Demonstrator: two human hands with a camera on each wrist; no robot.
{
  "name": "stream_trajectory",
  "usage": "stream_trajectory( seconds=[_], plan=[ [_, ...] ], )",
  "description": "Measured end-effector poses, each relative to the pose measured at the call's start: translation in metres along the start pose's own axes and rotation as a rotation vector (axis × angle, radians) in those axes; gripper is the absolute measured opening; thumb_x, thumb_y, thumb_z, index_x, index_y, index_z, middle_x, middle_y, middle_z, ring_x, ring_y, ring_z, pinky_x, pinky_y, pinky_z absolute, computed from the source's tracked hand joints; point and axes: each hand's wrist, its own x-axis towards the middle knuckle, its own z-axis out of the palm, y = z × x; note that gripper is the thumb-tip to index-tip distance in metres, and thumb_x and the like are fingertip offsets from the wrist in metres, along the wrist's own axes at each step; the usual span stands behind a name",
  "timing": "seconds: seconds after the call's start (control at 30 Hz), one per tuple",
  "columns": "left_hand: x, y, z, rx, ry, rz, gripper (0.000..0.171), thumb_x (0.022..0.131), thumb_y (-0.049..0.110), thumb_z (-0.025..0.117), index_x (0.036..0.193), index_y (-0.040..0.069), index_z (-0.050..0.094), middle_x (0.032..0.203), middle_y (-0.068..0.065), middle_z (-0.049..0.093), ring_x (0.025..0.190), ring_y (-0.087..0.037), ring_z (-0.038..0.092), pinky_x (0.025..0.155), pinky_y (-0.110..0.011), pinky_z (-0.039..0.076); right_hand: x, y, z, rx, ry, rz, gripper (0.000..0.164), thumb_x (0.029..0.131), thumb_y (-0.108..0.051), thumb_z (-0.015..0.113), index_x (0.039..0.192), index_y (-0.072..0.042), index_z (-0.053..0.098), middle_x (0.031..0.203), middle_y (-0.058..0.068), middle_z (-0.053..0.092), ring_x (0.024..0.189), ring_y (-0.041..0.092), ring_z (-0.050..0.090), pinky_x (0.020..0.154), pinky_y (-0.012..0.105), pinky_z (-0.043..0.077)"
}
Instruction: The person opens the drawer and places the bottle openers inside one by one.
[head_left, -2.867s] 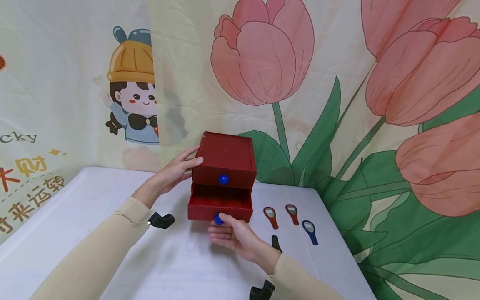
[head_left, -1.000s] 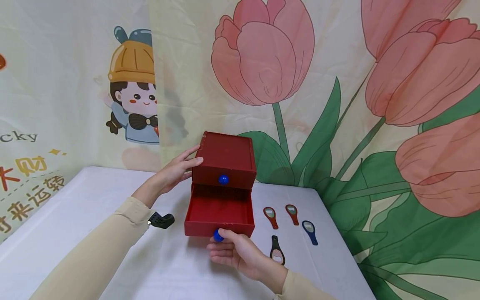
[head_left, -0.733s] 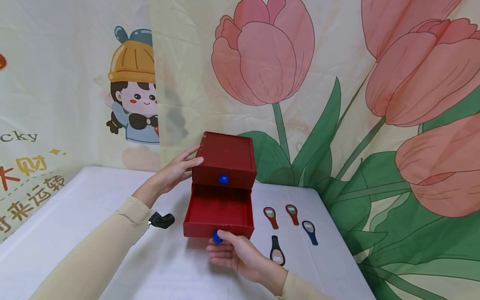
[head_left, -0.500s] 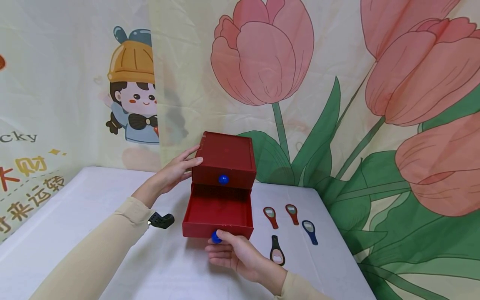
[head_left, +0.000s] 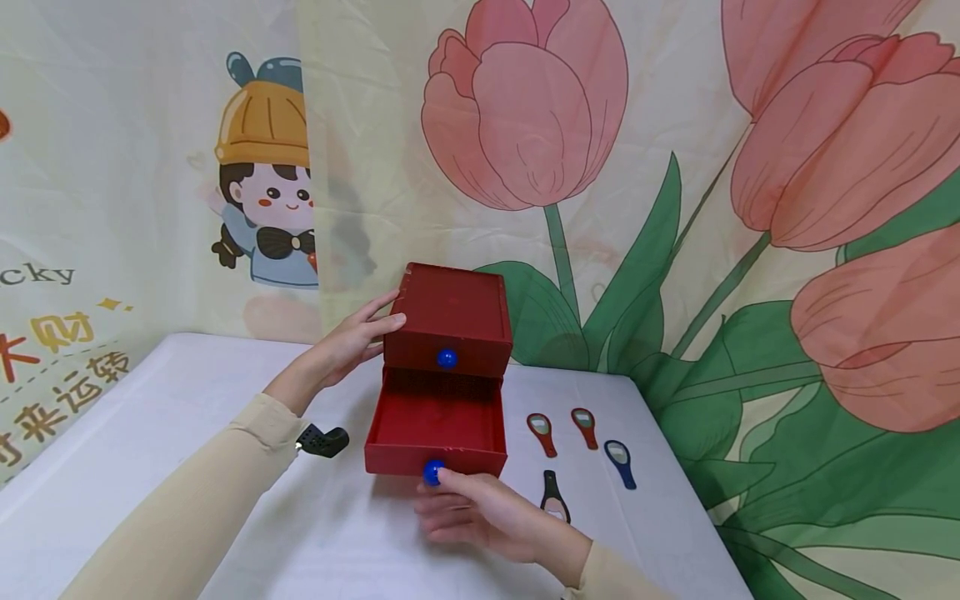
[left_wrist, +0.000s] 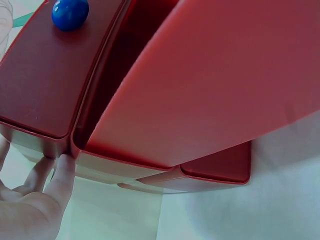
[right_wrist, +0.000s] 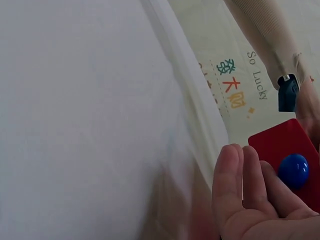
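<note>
A small dark red drawer cabinet (head_left: 453,304) stands at the table's middle, its upper drawer closed with a blue round knob (head_left: 447,358). The lower drawer (head_left: 442,421) is pulled far out and its inside looks bare. My left hand (head_left: 341,348) rests on the cabinet's left side, thumb at the top edge; in the left wrist view its fingertips (left_wrist: 64,162) touch the side wall. Just below the lower drawer's blue knob (head_left: 433,472) is my right hand (head_left: 498,512), thumb tip near it. In the right wrist view its extended fingers hold nothing, apart from the knob (right_wrist: 293,171).
Right of the cabinet lie several small paddle-shaped items with oval heads: two red (head_left: 540,433) (head_left: 584,427), a blue one (head_left: 619,464) and a black one (head_left: 553,496), partly behind my right hand. A white cloth (head_left: 187,433) covers the table; printed fabric hangs behind.
The right hand pulled the lower drawer toward me until it stood far out. Its fingers have since loosened and dropped away from the knob. The left hand stayed on the cabinet.
</note>
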Motion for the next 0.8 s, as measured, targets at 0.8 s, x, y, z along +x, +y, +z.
stream_trajectory(
  seconds=[0.8],
  plan=[
    [0.001, 0.001, -0.001, -0.033, -0.020, 0.000, 0.081, 0.108, 0.041, 0.058, 0.173, 0.029, 0.011, 0.173, -0.016, 0.024, 0.158, -0.040, 0.026, 0.128, -0.060, 0.024, -0.073, -0.027, -0.145, -0.620, 0.176, -0.148, 0.041, 0.103, -0.017, 0.069, 0.142, -0.006, 0.065, 0.144, 0.022, 0.062, 0.124, 0.040, 0.066, 0.102, 0.041, 0.059]
  ],
)
